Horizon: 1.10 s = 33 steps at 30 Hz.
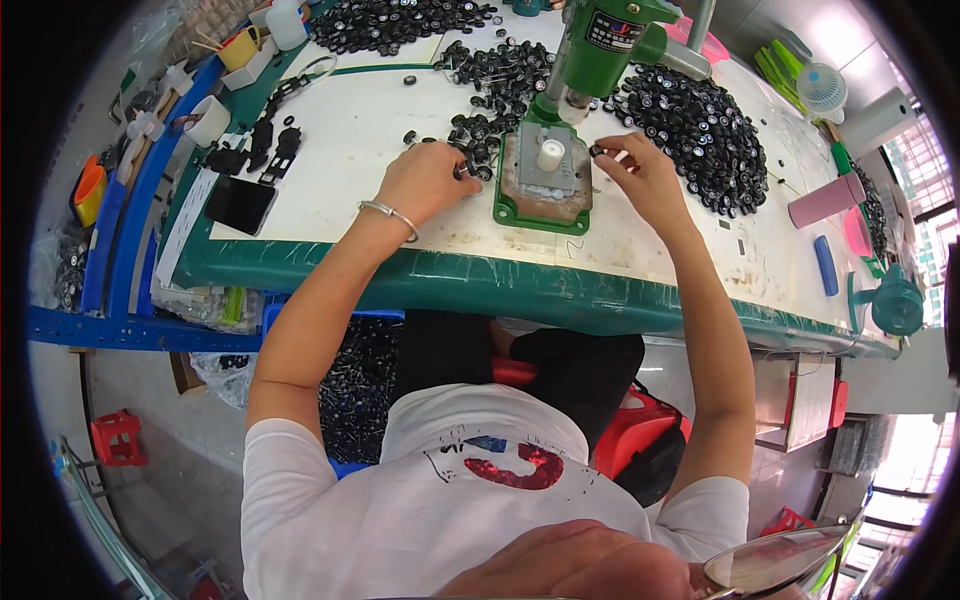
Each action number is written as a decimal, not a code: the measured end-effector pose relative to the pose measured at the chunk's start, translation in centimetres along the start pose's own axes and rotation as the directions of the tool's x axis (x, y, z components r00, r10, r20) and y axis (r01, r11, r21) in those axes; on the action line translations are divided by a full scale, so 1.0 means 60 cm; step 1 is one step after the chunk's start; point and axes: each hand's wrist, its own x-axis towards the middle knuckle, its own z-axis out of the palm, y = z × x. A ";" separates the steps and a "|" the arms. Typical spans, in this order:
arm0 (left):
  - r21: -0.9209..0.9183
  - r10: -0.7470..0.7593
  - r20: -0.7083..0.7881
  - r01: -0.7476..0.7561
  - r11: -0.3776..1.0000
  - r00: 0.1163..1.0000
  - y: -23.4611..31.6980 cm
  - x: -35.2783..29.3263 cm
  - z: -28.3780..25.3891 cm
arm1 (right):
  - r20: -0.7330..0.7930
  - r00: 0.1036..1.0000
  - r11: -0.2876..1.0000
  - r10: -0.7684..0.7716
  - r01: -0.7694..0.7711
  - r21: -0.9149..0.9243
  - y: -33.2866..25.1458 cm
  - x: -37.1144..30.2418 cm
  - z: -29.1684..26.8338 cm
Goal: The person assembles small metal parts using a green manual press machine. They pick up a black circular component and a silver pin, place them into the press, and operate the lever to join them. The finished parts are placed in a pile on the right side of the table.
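Observation:
A green bench press (600,50) stands at the far middle of the table. On its base plate (515,200) a white round fixture (550,154) sits upright beneath the press's ram. My left hand (428,182), with a bangle on its wrist, is left of the base, its fingers curled on a small black wheel (462,171). To the right of the fixture, my right hand (642,172) pinches another small black wheel (597,151) between thumb and fingertips. Loose black wheels with metal pins (500,75) lie just beyond my left hand.
A large heap of black wheels (700,135) spreads right of the press; another heap (385,22) lies at the back left. A black phone (240,206) rests near the left edge. A pink cylinder (826,200) and a small teal fan (895,302) are at the right.

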 end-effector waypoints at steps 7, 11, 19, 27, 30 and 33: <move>-0.041 0.018 -0.159 -0.025 0.999 0.987 -0.014 -0.043 0.008 | 0.046 0.996 0.993 -0.074 0.070 0.095 -0.081 0.011 0.025; -0.012 0.135 -0.185 -0.139 0.990 0.973 -0.033 -0.040 0.022 | 0.061 0.998 0.998 -0.024 0.020 0.063 -0.073 0.019 0.033; -0.105 0.227 -0.089 -0.235 0.966 0.970 -0.044 -0.028 0.006 | 0.117 0.987 0.963 0.106 -0.132 0.236 -0.068 0.021 0.014; -0.969 -0.009 0.154 0.153 0.197 0.988 0.038 0.017 0.003 | -0.114 0.930 0.861 0.350 -0.272 0.429 -0.040 0.043 -0.142; -0.981 0.152 0.173 0.156 0.116 0.973 0.060 0.047 0.011 | -0.194 0.916 0.845 0.351 -0.220 0.488 -0.052 0.075 -0.193; -0.985 0.151 0.144 0.128 0.112 0.978 0.071 0.061 0.010 | -0.205 0.945 0.839 0.256 -0.112 0.533 -0.074 0.123 -0.244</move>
